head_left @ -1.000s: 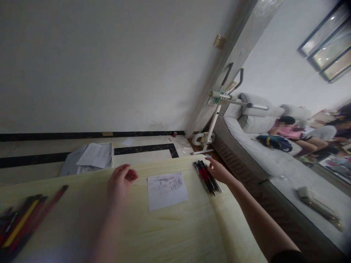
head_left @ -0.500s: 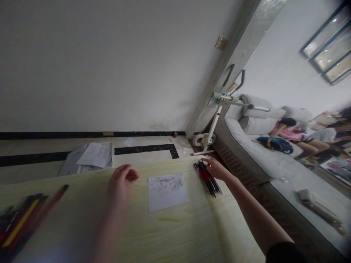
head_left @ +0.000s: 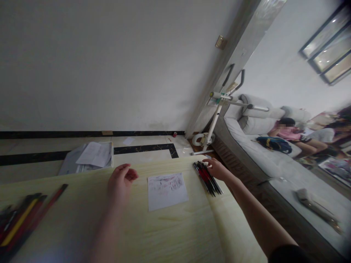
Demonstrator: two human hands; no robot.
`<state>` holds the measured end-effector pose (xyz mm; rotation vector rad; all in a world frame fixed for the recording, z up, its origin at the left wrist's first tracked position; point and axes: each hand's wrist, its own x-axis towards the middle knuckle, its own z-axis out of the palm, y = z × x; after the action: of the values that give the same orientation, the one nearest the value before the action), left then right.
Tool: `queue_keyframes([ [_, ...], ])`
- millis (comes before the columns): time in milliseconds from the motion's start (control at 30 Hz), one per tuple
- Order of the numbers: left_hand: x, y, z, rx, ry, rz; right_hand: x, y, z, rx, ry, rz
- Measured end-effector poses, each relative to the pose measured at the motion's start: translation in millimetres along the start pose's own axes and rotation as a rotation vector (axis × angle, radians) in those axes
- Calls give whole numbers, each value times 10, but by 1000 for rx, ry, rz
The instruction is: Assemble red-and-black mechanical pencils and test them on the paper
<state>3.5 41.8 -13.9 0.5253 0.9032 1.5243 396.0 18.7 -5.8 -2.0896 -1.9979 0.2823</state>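
Note:
My left hand (head_left: 124, 178) hovers over the table with its fingers loosely curled and the thumb apart, holding nothing. To its right lies a white sheet of paper (head_left: 168, 193) with dark and reddish scribbles. Beyond the paper, a row of black and red pens (head_left: 207, 179) lies side by side near the table's far right corner. At the upper ends of these pens is my right hand (head_left: 216, 170); its thumb and forefinger close around the end of a pen at the row's right side, partly hidden by the fingers.
More pens, black, red and one yellow (head_left: 20, 221), lie blurred at the table's left. Behind the table, a box of papers (head_left: 94, 155) stands on the floor. An exercise machine (head_left: 216, 120) and a grey sofa (head_left: 274, 157) with seated people are at right.
Both hands and the pens stay nearly where they were. On the sofa, a person's arm has come down from the head.

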Motion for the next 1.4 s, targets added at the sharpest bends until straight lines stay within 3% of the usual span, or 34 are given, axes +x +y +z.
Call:
queue_keyframes([
  [200,-4,6,7,10,6,8,73,-178,-86,1,32,-73],
  [433,11,-6,-5,44,8,26,185,-333,-73,26,-51,-165],
  [700,-15,4,17,13,10,12,134,-339,-117,7,-65,-184],
  [1100,2,-18,-10,24,0,11,80,-621,-52,-8,-86,-295],
  [1267,-6,-13,2,41,-4,12,66,-640,-71,-9,-33,-307],
  [1400,-24,-1,13,40,-16,13,-56,-825,-124,91,134,-322],
])
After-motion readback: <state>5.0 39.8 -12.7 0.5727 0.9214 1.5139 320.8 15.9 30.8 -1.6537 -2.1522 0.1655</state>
